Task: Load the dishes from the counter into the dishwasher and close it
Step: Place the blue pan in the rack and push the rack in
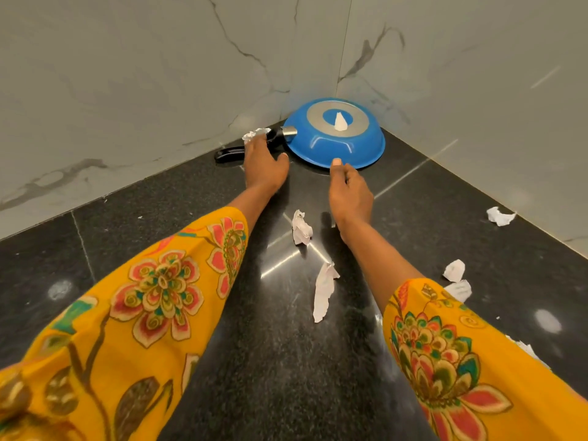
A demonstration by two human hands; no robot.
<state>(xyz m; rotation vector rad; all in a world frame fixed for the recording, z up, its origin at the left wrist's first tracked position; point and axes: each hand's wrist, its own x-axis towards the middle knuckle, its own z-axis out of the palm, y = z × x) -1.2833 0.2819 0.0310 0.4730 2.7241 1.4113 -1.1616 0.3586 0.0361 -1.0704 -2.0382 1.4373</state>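
Frying pan (334, 144) (blue, upside down) just beyond both hands looks rigid, slick; left hand (262, 162) grasps its black handle (229, 153), right hand (348, 189) open at rim

Upturned pan (334, 140) in counter (95, 243) corner, paper scrap (340, 121) on it, handle (241, 149) pointing left

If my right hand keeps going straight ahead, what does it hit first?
Probably the rim of the upside-down blue pan; the right hand points right at it, almost touching, though depth is unclear.

One pan (334, 135), seven paper scraps (301, 231)
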